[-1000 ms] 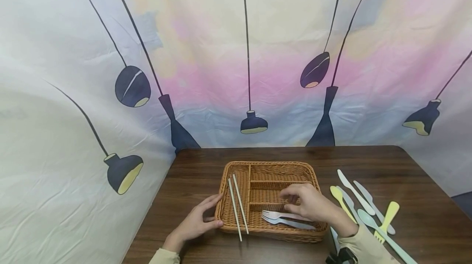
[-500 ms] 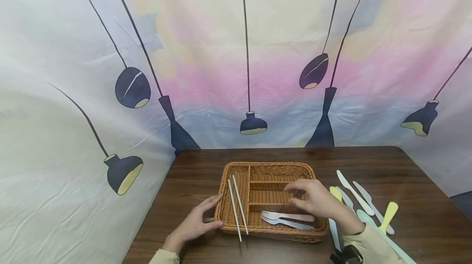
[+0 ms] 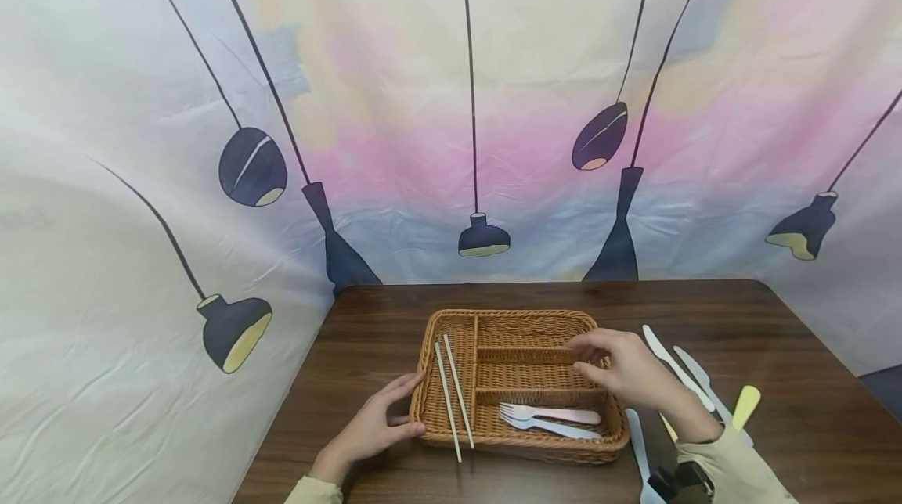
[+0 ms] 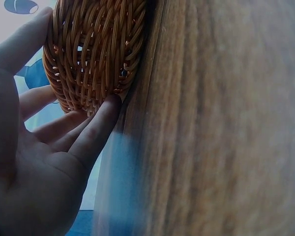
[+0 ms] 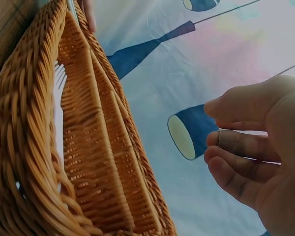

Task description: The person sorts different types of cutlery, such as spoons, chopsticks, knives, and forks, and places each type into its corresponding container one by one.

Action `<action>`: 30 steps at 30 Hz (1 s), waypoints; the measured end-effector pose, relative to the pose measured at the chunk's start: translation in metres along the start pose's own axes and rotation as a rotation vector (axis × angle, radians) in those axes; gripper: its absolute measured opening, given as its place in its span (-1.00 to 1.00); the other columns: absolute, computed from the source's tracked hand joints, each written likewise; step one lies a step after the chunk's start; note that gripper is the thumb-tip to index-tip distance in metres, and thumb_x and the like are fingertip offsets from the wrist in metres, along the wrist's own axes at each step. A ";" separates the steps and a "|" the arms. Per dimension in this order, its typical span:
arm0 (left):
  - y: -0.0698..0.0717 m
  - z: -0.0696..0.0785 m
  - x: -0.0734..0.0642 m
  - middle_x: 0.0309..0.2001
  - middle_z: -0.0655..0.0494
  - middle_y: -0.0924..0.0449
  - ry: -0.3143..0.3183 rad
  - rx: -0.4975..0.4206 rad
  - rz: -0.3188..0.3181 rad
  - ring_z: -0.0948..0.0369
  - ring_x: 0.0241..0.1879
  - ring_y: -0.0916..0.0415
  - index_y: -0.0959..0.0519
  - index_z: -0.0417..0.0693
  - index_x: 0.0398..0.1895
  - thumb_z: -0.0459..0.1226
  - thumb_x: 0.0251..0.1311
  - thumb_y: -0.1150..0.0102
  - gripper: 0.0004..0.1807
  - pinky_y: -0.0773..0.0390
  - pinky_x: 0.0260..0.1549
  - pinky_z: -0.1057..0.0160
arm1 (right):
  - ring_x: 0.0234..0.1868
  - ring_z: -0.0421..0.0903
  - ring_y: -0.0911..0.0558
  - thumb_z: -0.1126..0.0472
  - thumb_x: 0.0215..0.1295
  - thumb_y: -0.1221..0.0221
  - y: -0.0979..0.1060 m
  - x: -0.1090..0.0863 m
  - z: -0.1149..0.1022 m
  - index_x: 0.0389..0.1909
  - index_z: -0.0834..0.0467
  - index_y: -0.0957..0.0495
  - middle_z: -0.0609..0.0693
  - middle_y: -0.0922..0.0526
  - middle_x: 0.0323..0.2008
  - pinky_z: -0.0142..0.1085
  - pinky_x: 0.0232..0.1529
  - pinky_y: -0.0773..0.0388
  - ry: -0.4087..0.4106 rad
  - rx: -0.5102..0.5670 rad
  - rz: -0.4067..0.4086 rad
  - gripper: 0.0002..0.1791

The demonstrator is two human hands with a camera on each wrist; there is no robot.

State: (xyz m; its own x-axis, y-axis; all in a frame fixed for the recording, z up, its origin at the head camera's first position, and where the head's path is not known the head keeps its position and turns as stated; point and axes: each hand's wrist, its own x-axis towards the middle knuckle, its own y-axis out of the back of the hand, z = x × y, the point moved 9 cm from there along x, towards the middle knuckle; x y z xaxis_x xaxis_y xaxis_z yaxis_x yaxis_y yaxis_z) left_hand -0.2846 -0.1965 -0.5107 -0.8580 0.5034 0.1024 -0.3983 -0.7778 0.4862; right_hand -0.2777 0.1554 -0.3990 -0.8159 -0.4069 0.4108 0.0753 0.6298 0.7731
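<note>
A brown wicker basket with compartments stands on the table. My left hand rests against its left end, thumb and fingers spread along the wall; in the left wrist view the fingertips touch the weave. My right hand hovers over the basket's right rim, fingers loosely bent, nothing in them. A pink fork and a light blue fork lie in the front compartment. Two pale chopsticks lean in the left compartment, their near ends over the front rim.
Right of the basket lie a cream knife, a grey-white knife, a yellow handle and a light blue utensil. The right forearm covers other pieces. A printed curtain hangs behind the table.
My right hand has moved right, from above the middle compartments to the basket's right rim, and now hides more of the loose cutlery. The left hand has stayed put.
</note>
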 end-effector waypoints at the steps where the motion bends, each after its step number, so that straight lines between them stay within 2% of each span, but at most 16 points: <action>1: 0.000 0.000 0.000 0.47 -0.28 -0.02 -0.001 0.001 -0.001 -0.31 0.36 -0.13 -0.16 0.03 0.50 -0.23 0.16 -0.36 -0.14 -0.64 -0.02 0.31 | -0.34 -0.43 -0.55 0.20 0.19 -0.35 0.003 0.000 0.001 -0.04 0.03 -0.64 -0.19 -0.68 -0.25 -0.40 -0.40 -0.59 0.002 -0.002 0.016 -0.70; 4: 0.000 0.000 0.000 0.47 -0.28 -0.02 -0.001 0.000 -0.001 -0.31 0.36 -0.14 -0.16 0.03 0.50 -0.23 0.16 -0.36 -0.14 -0.64 -0.02 0.31 | -0.38 -0.43 -0.54 0.26 0.13 -0.38 0.011 -0.001 0.005 -0.09 0.08 -0.66 -0.15 -0.68 -0.30 -0.36 -0.44 -0.61 0.022 -0.014 0.074 -0.70; 8: 0.000 -0.001 0.000 0.47 -0.28 -0.01 0.005 -0.001 -0.001 -0.30 0.36 -0.14 -0.16 0.03 0.50 -0.22 0.16 -0.37 -0.14 -0.64 -0.02 0.31 | -0.40 -0.43 -0.54 0.27 0.11 -0.39 0.021 -0.003 0.013 -0.13 0.05 -0.66 -0.21 -0.67 -0.33 -0.39 -0.46 -0.61 0.022 -0.032 0.136 -0.72; 16: 0.000 0.000 0.000 0.48 -0.27 -0.01 0.007 -0.002 -0.005 -0.30 0.37 -0.13 -0.16 -0.01 0.50 -0.24 0.16 -0.36 -0.14 -0.64 -0.02 0.32 | -0.39 -0.38 -0.57 0.24 0.16 -0.37 0.036 -0.013 0.033 -0.10 0.03 -0.65 -0.20 -0.66 -0.33 -0.42 -0.45 -0.60 -0.111 -0.051 0.158 -0.74; 23: 0.000 0.000 0.000 0.48 -0.27 0.00 0.011 -0.014 -0.004 -0.29 0.38 -0.11 -0.16 -0.02 0.50 -0.24 0.16 -0.37 -0.14 -0.63 -0.01 0.34 | -0.35 -0.26 -0.62 0.18 0.18 -0.37 0.051 -0.019 0.040 -0.08 0.06 -0.66 -0.10 -0.70 -0.25 -0.22 -0.35 -0.64 -0.169 -0.126 0.199 -0.73; 30: 0.000 -0.001 -0.001 0.49 -0.25 0.00 0.008 -0.014 -0.001 -0.27 0.39 -0.10 -0.16 -0.01 0.50 -0.24 0.16 -0.37 -0.14 -0.62 -0.02 0.38 | -0.39 -0.27 -0.58 0.15 0.17 -0.37 0.064 -0.026 0.048 -0.12 0.04 -0.66 -0.14 -0.69 -0.34 -0.36 -0.47 -0.50 -0.214 -0.151 0.244 -0.75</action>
State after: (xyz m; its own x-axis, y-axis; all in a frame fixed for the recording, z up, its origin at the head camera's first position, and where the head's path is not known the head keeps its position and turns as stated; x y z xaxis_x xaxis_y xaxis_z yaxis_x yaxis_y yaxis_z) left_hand -0.2844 -0.1973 -0.5116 -0.8600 0.5014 0.0953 -0.4038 -0.7826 0.4738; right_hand -0.2794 0.2382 -0.3840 -0.8638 -0.0992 0.4939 0.3530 0.5802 0.7340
